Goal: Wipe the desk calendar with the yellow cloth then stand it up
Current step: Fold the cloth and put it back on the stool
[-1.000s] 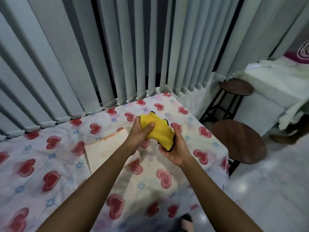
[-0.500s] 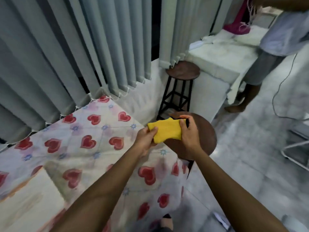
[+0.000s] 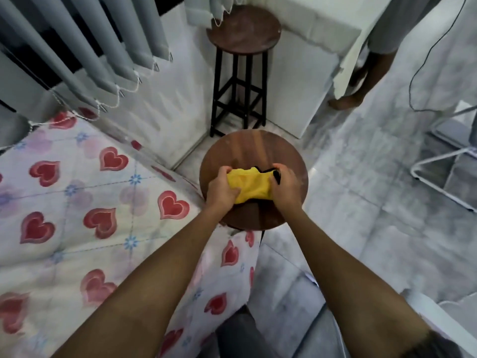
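Yellow cloth (image 3: pixel 249 186) sits bunched between both hands above the round wooden stool (image 3: pixel 254 151) beside the table (image 3: pixel 77 202) with its heart-print cover. Left hand (image 3: pixel 222 190) and right hand (image 3: pixel 285 186) each clench one end, fingers curled tight into the fabric.

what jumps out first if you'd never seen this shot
A bright yellow cloth at centre, bunched between the left hand and right hand above a round wooden stool. At left, a cover printed with red hearts; behind, a taller stool.
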`<state>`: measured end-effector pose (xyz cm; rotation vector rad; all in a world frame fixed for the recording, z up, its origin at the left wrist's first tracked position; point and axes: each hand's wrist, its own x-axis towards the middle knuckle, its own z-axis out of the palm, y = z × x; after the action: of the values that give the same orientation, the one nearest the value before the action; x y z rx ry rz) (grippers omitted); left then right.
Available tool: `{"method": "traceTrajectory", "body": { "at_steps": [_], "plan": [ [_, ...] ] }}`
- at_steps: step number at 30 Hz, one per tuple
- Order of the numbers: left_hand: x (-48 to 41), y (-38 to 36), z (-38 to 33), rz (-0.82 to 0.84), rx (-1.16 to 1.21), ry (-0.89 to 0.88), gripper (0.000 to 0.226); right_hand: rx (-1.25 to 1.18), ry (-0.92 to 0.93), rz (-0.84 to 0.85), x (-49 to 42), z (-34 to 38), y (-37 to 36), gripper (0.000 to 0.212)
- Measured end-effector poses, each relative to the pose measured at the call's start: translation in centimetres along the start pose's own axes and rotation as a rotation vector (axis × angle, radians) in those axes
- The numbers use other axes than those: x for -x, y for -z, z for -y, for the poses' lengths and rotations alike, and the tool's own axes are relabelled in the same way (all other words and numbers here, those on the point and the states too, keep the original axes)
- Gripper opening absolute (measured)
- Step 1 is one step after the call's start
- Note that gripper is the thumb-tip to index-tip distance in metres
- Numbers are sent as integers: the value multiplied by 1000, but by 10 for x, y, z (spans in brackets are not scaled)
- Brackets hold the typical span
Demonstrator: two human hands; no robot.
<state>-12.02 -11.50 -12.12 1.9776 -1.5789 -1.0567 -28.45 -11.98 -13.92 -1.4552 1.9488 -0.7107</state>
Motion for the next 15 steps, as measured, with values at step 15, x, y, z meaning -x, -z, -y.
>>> {"method": "traceTrajectory", "body": {
  "at_steps": [15],
  "plan": [
    [17, 35, 19, 84, -795, -185, 59, 784, 252, 290, 8, 52, -1, 54]
  ]
}}
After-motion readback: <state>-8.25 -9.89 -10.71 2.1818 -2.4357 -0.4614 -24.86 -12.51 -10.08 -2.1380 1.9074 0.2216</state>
